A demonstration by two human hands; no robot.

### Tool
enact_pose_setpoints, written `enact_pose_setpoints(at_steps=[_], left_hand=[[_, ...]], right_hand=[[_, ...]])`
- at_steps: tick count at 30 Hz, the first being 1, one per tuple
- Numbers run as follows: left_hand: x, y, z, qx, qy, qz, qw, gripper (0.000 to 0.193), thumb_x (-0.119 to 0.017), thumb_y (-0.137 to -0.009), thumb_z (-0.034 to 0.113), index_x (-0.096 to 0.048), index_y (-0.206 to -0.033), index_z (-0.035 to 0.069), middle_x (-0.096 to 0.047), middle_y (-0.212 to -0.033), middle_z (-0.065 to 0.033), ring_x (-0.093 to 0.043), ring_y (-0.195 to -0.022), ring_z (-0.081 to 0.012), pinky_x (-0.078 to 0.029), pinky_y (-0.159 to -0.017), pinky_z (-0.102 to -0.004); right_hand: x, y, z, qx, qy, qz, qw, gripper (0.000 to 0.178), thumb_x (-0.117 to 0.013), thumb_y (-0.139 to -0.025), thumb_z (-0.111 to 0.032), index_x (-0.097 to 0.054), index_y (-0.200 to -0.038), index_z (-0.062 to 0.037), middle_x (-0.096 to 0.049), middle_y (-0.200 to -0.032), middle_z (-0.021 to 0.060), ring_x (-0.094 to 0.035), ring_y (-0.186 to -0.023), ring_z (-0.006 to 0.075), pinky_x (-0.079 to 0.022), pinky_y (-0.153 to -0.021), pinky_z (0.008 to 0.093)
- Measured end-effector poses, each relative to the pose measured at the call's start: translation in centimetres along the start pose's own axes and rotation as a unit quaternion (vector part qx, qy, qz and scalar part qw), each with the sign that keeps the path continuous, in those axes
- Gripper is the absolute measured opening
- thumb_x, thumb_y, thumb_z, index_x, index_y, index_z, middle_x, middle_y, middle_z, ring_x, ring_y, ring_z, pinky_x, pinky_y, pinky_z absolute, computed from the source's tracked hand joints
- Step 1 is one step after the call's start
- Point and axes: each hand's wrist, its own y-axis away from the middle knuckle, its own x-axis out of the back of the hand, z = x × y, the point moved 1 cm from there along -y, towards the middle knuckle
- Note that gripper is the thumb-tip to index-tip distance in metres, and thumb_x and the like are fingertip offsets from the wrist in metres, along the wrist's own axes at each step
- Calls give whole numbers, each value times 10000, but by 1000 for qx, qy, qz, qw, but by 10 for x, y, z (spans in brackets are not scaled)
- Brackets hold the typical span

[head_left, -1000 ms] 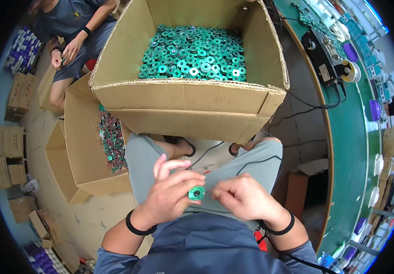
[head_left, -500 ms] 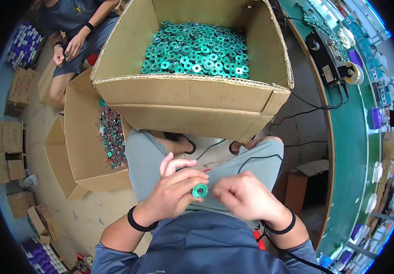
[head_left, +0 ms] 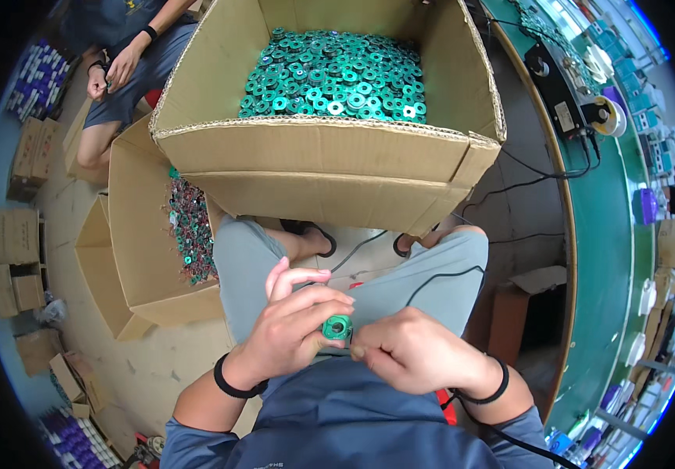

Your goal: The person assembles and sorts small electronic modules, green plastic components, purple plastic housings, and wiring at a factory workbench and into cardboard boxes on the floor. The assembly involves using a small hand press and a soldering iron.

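Observation:
My left hand (head_left: 289,327) pinches a small green ring-shaped part (head_left: 336,327) between thumb and fingers, its round hole facing up; the outer fingers are raised. My right hand (head_left: 415,349) is closed, thumb against forefinger, right beside the part's edge. Whatever is between those fingertips is too small to make out. Both hands are above my lap. Beyond my knees, a large open cardboard box (head_left: 322,160) holds a heap of similar green ring-shaped parts (head_left: 329,76).
At the left, a lower cardboard box (head_left: 138,227) contains green pieces with reddish wires (head_left: 189,230). A green workbench (head_left: 595,266) runs along the right, with a black device (head_left: 556,98) and cables. Another person (head_left: 130,59) sits at the upper left, hands together.
My right hand has come left and slightly down, up to the green part, and is no longer blurred. My left hand keeps its pinch, with the part shifted slightly left.

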Motion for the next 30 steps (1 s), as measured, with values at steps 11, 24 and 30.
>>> enact_pose_setpoints(at_steps=[11,24,30], left_hand=[[-9,1,3,-6,9,-12,1000,348,-828,-691,231,-724,-1012,143,-692,-1088,46,-556,-1174,-259,-218,-1138,-563],[-17,3,3,-13,-13,-11,1000,363,-832,-676,260,-734,-1007,146,-688,-1093,48,-543,-1180,-251,-190,-1153,-535],[-18,1,8,-27,-23,-12,999,337,-824,-681,229,-737,-998,155,-691,-1097,58,-541,-1184,-246,-185,-1157,-541]], right_hand=[[5,1,-2,-70,5,1,998,68,-556,-810,-29,-600,-761,-9,-592,-658,207,-614,-647,420,-504,-611,473],[5,10,-3,-13,44,-5,999,75,-566,-808,-38,-598,-766,14,-599,-678,211,-613,-657,422,-499,-601,484],[7,13,3,-8,44,-24,999,82,-550,-823,-15,-631,-809,-17,-623,-705,152,-631,-666,363,-510,-615,422]])
